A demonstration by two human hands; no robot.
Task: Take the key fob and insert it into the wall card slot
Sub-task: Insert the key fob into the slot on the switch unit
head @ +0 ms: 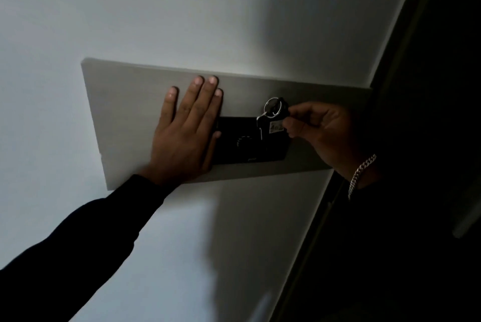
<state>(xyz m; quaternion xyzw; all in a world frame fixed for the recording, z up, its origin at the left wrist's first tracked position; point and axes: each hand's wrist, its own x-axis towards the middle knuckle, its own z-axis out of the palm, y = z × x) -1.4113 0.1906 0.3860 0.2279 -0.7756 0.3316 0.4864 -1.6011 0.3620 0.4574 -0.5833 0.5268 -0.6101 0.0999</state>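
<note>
Dimly, a grey panel (125, 103) is sitting on a white wall (130, 9), and a black card slot unit (242, 139) is sitting on the panel, tilted in the head view. The left hand (186, 129) is lying flat against the panel with its fingers (200, 97) spread and straight, its grip apart and holding nothing; the thumb side is overlapping the left edge of the unit. A dark sleeve (86, 238) is running down from that wrist to the lower left.

The right hand (320, 126) is coming in from the right, its grip pinched together on the fob (282, 110), a small dark piece held at the unit's upper right corner. A metal ring (272, 107) is hanging off the fob, and a key (261, 126) with a pale tag (276, 126) is dangling from the ring across the front of the unit. Handwriting on the tag is too blurred to read. Whether the fob is already sitting in the slot or only touching its top edge cannot be told in this light. A chain bracelet (360, 174) is circling the right wrist. A dark door frame (390, 87) is running diagonally just right of the panel.
</note>
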